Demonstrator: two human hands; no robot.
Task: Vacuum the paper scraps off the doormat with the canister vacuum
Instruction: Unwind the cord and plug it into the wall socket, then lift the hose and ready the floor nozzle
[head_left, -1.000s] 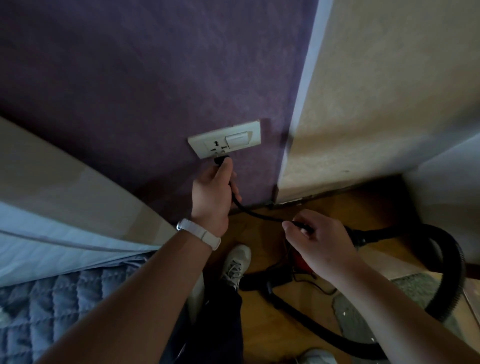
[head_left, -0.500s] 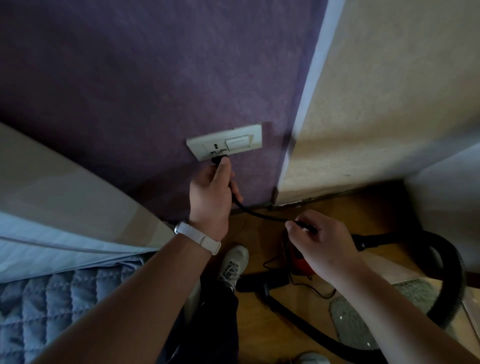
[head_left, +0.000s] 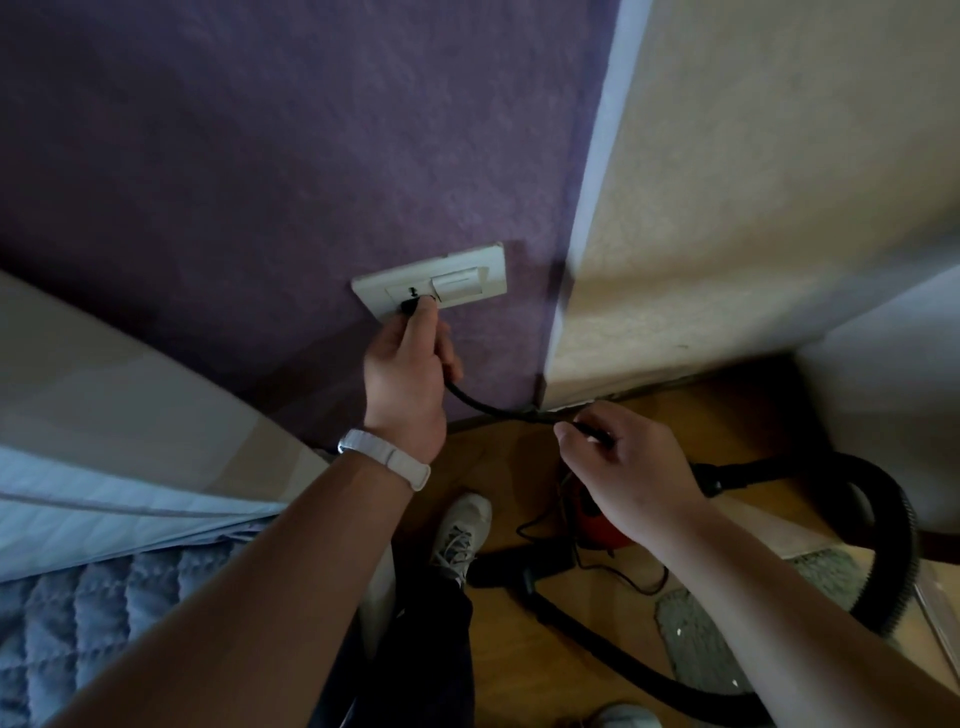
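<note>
My left hand (head_left: 408, 371) grips the black plug (head_left: 411, 306) and presses it against the cream wall socket (head_left: 434, 288) on the purple wall. The black power cord (head_left: 483, 405) curves down from the plug to my right hand (head_left: 623, 480), which pinches it. Below my right hand the red canister vacuum (head_left: 597, 525) sits on the wooden floor, mostly hidden. Its black hose (head_left: 891, 525) loops to the right. A grey doormat (head_left: 696, 639) with small white paper scraps (head_left: 679, 632) lies at the lower right.
A bed with a blue quilted cover (head_left: 104, 613) fills the lower left. My white shoe (head_left: 460, 530) stands on the floor next to the vacuum. A beige wall (head_left: 753, 208) meets the purple one at a corner. The vacuum's black floor nozzle (head_left: 519, 566) lies by my foot.
My left hand has lifted the plug up to the socket face, where before it hung just below the plate. My right hand stays on the cord.
</note>
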